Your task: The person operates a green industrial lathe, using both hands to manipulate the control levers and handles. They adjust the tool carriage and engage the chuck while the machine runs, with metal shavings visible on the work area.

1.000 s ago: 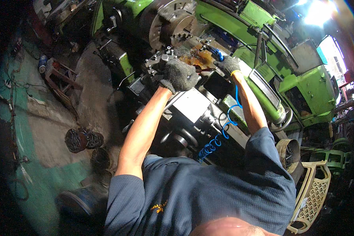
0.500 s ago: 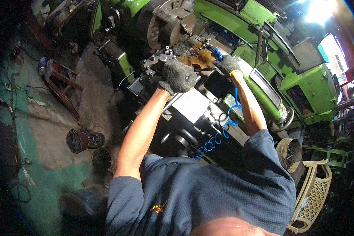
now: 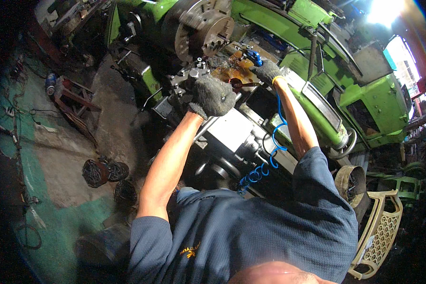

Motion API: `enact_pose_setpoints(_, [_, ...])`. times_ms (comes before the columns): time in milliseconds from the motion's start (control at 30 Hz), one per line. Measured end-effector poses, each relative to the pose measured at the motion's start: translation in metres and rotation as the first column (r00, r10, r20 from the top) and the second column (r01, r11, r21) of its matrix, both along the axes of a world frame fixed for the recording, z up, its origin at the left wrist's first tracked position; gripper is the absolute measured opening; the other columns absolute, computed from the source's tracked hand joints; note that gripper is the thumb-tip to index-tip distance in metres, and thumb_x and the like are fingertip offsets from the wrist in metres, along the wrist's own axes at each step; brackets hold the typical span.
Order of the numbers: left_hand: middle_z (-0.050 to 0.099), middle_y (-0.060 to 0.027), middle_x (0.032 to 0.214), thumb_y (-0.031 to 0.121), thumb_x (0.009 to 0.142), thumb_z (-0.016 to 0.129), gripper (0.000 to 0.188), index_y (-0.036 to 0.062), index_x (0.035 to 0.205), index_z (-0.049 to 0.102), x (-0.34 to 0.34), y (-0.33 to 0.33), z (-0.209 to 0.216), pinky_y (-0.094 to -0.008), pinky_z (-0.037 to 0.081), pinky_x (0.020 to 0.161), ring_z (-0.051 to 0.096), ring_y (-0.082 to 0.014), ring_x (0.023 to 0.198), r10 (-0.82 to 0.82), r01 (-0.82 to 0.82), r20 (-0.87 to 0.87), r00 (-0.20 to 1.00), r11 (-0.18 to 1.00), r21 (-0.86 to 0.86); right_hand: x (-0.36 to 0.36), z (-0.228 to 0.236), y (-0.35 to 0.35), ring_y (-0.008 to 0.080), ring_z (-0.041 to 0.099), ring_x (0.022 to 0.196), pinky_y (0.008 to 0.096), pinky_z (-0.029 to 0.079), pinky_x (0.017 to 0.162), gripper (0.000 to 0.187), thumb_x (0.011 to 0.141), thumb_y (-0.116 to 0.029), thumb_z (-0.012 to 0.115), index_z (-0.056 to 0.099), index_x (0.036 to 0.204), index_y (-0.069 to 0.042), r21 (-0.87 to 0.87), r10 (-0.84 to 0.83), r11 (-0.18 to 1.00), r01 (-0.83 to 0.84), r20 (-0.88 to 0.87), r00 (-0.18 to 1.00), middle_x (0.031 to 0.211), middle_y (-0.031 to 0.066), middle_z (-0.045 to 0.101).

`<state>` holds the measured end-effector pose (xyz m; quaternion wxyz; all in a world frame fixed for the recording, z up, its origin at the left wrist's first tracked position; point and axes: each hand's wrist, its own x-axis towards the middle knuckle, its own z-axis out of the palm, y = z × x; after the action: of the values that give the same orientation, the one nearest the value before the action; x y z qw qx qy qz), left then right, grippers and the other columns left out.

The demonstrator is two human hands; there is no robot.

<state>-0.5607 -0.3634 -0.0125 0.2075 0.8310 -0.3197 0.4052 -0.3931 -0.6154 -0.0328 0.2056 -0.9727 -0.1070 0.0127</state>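
Note:
My left hand (image 3: 214,97), in a grey knit glove, is closed beside the lathe's tool post (image 3: 192,75); whatever its fingers grip is hidden. In my gloved right hand (image 3: 266,72) is a blue air blow gun (image 3: 254,57), held over the oily, brownish carriage area (image 3: 229,69). A coiled blue hose (image 3: 275,154) hangs below that wrist. Between my hands lies a dark reddish cup-like thing with a handle (image 3: 237,84). Beyond them is the large round lathe chuck (image 3: 201,31), partly blurred.
The green lathe bed and tailstock (image 3: 317,111) stretch to the right. A pale flat plate (image 3: 229,128) and handwheels (image 3: 222,168) are nearest my body. To the left stand a rusty metal frame (image 3: 78,94) and dark bundles (image 3: 94,173) on the floor. A beige grille (image 3: 381,229) stands at lower right.
My right hand has shifted slightly left and away from me with the blow gun. The chuck faces a different way round. My left hand has hardly moved.

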Motion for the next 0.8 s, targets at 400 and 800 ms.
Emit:
enact_pose_setpoints(400, [0.055,-0.0118,0.055,0.035,0.073,0.069,0.028,0.0139,0.058,0.059,0.007,-0.001,-0.013,-0.0479,0.041,0.051,0.055,-0.0332,0.052,-0.023,0.024,0.028,0.999,0.999,-0.035,0.030,-0.015,0.009,0.0339,0.072,0.088,0.0431,0.053,0.081,0.063,0.080,-0.065,0.064,0.078,0.098,-0.007,0.005,-0.071,0.997,0.073,-0.162,0.984,0.094,0.0193,0.075])
enact_pose_setpoints(800, [0.054,-0.0118,0.053,0.034,0.073,0.070,0.031,0.0140,0.053,0.056,0.009,0.001,-0.016,-0.0475,0.040,0.051,0.055,-0.0324,0.051,-0.058,0.059,0.014,0.998,0.997,-0.053,0.032,-0.018,0.003,0.0212,0.067,0.058,0.0360,0.055,0.054,0.053,0.088,-0.052,0.069,0.070,0.080,0.001,0.180,-0.068,0.977,0.115,-0.248,0.966,0.070,0.0109,0.067])
